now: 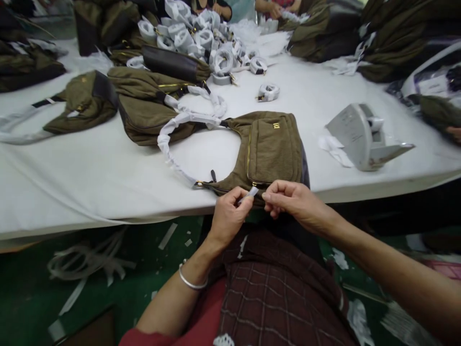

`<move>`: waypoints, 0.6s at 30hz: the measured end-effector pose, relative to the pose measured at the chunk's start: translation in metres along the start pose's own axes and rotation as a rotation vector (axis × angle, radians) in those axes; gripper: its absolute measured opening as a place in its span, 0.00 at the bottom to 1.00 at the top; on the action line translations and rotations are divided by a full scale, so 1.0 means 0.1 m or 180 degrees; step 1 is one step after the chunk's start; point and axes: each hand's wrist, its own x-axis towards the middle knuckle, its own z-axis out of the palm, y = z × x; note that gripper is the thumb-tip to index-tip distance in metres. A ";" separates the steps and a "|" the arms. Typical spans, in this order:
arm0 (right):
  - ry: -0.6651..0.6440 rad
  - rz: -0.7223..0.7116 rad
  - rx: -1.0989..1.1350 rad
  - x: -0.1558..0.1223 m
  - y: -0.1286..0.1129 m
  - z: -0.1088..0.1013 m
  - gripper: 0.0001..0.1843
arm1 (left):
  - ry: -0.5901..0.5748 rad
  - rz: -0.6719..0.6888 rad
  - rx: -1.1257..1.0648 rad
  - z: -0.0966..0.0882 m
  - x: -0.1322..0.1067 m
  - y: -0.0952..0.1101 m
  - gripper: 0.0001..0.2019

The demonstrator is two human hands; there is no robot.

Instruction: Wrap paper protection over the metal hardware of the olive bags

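An olive corduroy handbag lies at the table's front edge, its strap wrapped in white paper and looping to the left. My left hand is closed, pinching a small white paper strip just below the bag's bottom edge. My right hand is beside it, fingers curled in a pinch close to the strip's end; I cannot make out whether it grips anything.
More olive bags lie at the left, and a heap of paper-wrapped straps at the back. A grey tape dispenser stands at the right. Other people's hands work at the far edge. Paper scraps litter the green floor.
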 end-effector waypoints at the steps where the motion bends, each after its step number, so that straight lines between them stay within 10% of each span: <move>1: 0.0037 0.0007 -0.0054 -0.01 0.03 0.00 0.19 | -0.0029 0.0000 0.0011 0.00 -0.01 -0.01 0.12; 13: 0.0550 -0.0013 -0.0448 0.06 0.17 0.11 0.24 | 0.0311 0.0698 0.0527 0.08 -0.08 0.02 0.10; 18: 0.0393 0.0096 -0.0256 0.05 0.13 0.08 0.22 | -0.0157 -0.0132 -0.0601 0.04 -0.06 0.03 0.11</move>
